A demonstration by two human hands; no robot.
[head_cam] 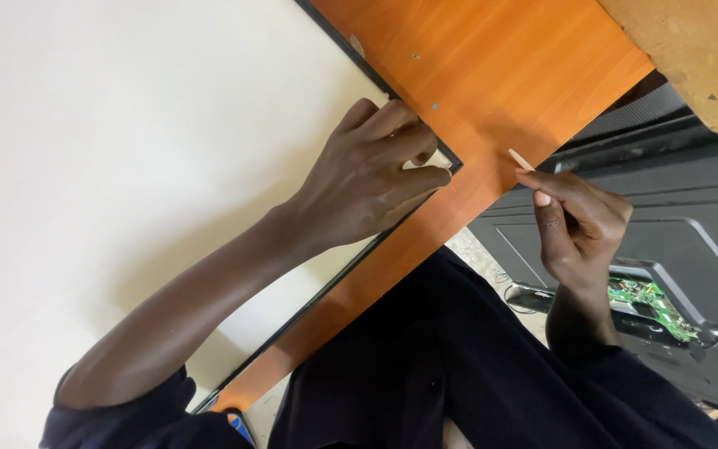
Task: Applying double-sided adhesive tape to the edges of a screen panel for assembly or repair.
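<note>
A large white panel with a thin black frame lies on an orange wooden table. My left hand rests on the panel's near corner, fingers curled over the black frame edge there. To the right, my right hand is raised just past the table edge and pinches a small pale stick between thumb and fingers, its tip pointing toward the panel corner. The two hands are a short gap apart.
A dark plastic back cover of a screen stands on the floor at the right, with a green circuit board exposed. A tan board fills the top right corner. My dark-clothed legs are below the table edge.
</note>
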